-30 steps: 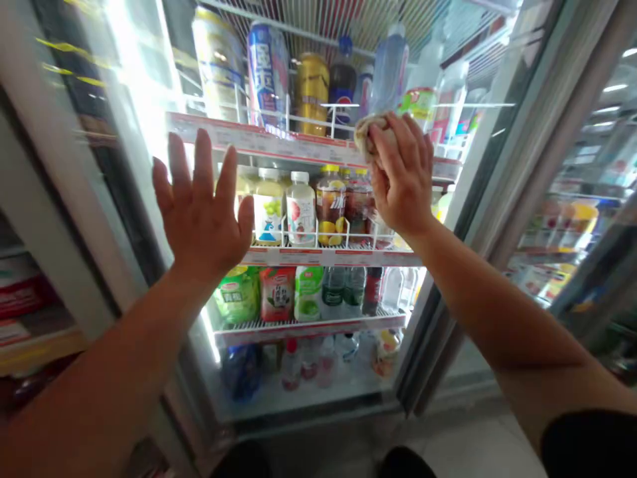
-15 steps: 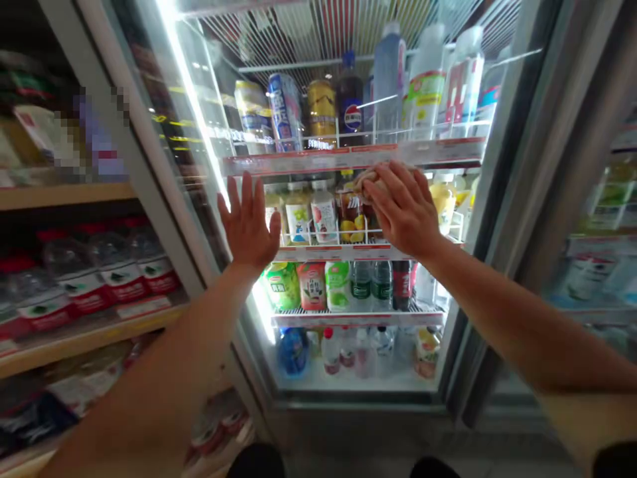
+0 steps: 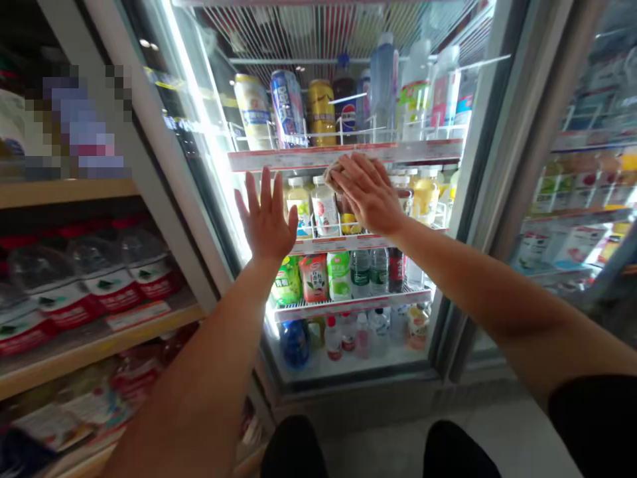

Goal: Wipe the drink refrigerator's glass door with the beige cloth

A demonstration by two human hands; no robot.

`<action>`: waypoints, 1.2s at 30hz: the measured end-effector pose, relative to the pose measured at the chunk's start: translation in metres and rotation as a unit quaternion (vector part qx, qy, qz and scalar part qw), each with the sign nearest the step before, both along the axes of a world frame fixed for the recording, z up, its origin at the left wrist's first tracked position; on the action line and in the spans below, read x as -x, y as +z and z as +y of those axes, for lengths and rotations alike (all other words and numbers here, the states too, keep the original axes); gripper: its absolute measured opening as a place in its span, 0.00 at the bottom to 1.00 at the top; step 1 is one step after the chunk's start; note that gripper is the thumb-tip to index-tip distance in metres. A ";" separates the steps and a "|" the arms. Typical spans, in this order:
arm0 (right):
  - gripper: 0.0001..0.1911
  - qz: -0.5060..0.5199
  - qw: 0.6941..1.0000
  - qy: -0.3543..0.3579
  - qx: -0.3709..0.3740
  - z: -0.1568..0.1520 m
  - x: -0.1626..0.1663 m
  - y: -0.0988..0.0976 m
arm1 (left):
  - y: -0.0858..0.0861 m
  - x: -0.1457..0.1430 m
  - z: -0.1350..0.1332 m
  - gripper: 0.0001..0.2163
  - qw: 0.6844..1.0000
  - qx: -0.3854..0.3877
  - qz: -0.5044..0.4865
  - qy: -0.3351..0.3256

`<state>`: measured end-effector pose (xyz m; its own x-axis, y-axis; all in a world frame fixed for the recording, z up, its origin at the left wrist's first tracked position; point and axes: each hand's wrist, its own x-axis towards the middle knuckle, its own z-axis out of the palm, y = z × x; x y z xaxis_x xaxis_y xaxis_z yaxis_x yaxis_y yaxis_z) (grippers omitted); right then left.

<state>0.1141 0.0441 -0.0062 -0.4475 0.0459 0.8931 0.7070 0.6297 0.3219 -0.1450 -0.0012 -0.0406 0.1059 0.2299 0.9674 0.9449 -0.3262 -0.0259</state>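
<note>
A lit drinks fridge with a glass door (image 3: 358, 368) stands before me, with bottles and cans on its shelves behind the glass. My right hand (image 3: 367, 192) presses a crumpled beige cloth (image 3: 334, 174) against the pane, at the height of the second shelf. Most of the cloth is hidden under the palm and fingers. To the left, my left hand (image 3: 269, 222) is raised with its fingers spread and nothing in it, up against the glass as far as I can see. Behind the hands are juice bottles (image 3: 324, 209).
On the left, wooden shelves (image 3: 99, 345) hold red-capped water bottles (image 3: 99, 265). Another fridge with drinks (image 3: 572, 192) is at the right, past the metal door frame (image 3: 512, 186). My knees (image 3: 294, 445) show at the bottom above the floor.
My right hand has moved left across the glass with the cloth, closer to my left hand. The view has shifted slightly; my left hand stays spread near the fridge's left side.
</note>
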 end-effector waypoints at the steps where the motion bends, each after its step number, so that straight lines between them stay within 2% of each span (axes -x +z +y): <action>1: 0.26 0.008 1.000 -0.004 0.001 0.000 0.002 0.012 | 0.000 0.000 0.001 0.32 1.000 -0.004 0.000 -0.003; 4: 0.27 0.139 0.990 -0.029 -0.006 0.007 0.007 0.046 | -0.001 0.001 0.002 0.32 1.000 -0.007 -0.001 -0.007; 6: 0.27 0.207 0.978 -0.036 -0.018 0.011 0.015 0.059 | -0.001 0.001 0.002 0.32 1.000 -0.007 0.001 -0.004; 8: 0.27 0.154 0.987 -0.024 -0.026 0.010 0.028 0.064 | -0.002 0.001 0.002 0.31 1.000 -0.010 0.004 0.000; 11: 0.26 -0.037 0.999 -0.004 -0.032 0.002 0.045 0.073 | -0.002 0.002 0.002 0.31 1.000 -0.017 0.012 0.003; 13: 0.27 -0.045 0.998 -0.007 -0.047 0.000 0.051 0.091 | -0.003 0.003 0.002 0.30 0.999 -0.028 0.016 0.006; 15: 0.27 0.078 0.995 -0.014 -0.055 0.003 0.055 0.117 | -0.003 0.003 0.002 0.30 0.999 -0.037 0.020 0.016; 17: 0.28 0.232 0.972 -0.012 -0.029 0.008 0.061 0.140 | -0.003 0.003 0.002 0.30 0.999 -0.036 0.023 0.028; 19: 0.29 0.303 0.953 -0.016 -0.010 0.011 0.073 0.151 | -0.003 0.003 0.001 0.30 0.999 -0.031 0.025 0.034; 20: 0.30 0.281 0.959 -0.017 -0.016 0.011 0.080 0.151 | -0.003 0.003 0.001 0.30 0.999 -0.028 0.023 0.033; 23: 0.31 0.097 0.994 0.004 -0.044 0.004 0.096 0.141 | -0.002 0.001 -0.001 0.31 1.000 -0.013 0.008 0.022; 26: 0.28 -0.004 0.999 0.021 -0.024 -0.005 0.089 0.136 | -0.001 -0.001 -0.003 0.31 1.000 0.009 -0.008 0.016; 29: 0.30 0.008 1.000 -0.012 -0.025 -0.008 0.064 0.143 | -0.001 -0.002 -0.004 0.32 1.000 0.013 -0.010 0.020; 31: 0.30 0.089 0.994 -0.045 -0.034 -0.006 0.049 0.143 | -0.001 -0.003 -0.004 0.32 1.000 0.010 -0.009 0.025; 34: 0.30 0.190 0.980 -0.057 -0.015 -0.005 0.044 0.128 | -0.001 -0.003 -0.004 0.32 0.999 0.013 -0.009 0.032; 36: 0.29 0.147 0.989 -0.032 0.001 -0.005 0.048 0.111 | -0.001 -0.004 -0.005 0.32 0.999 0.017 -0.011 0.034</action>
<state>0.0661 0.0386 0.1050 -0.1647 0.0678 0.9840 0.8080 0.5815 0.0952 -0.1413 -0.0060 -0.0412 0.0675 0.2680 0.9610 0.9649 -0.2624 0.0054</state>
